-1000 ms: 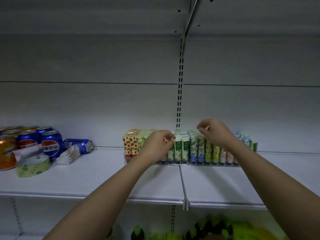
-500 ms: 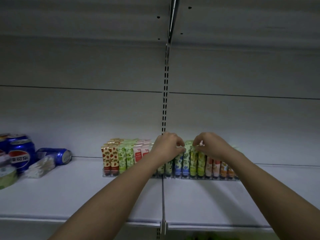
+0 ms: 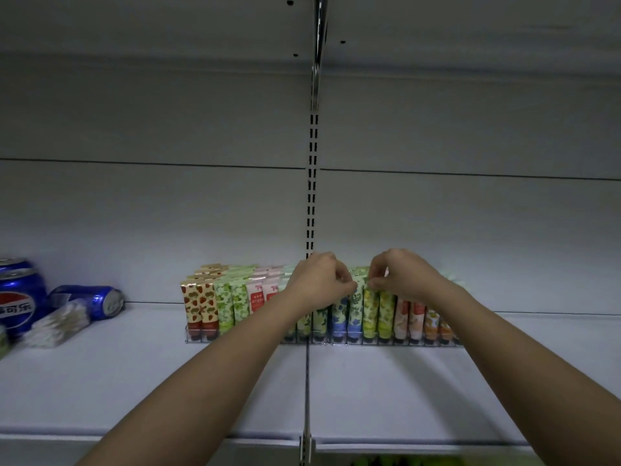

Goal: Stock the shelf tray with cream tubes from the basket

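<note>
Tubes [image 3: 356, 311] of cream stand upright in the clear shelf tray [image 3: 322, 341], caps down, packed in colour pairs from strawberry print at the left to orange at the right. Both hands are at the crimped tops near the middle of the row. The left hand [image 3: 319, 280] has its fingers curled, thumb and forefinger meeting on the top of a blue-green tube; the right hand [image 3: 400, 277] pinches the top of the neighbouring yellow-green tube [image 3: 369, 307]. So each grip is closed on a tube end, not released.

A second ago the hands were further apart along the row — since then they have drawn together over the middle slots, and the view has tilted up so the lower shelf has dropped out of sight. My reading: the row looks full, and this is straightening or seating, not fetching. No basket shows.

Further out on the white shelf [image 3: 134, 381], well left of the tray, are Pepsi cans [image 3: 20, 297] — one lying on its side [image 3: 97, 301] — and a clear pack of cotton swabs [image 3: 60, 324].
</note>
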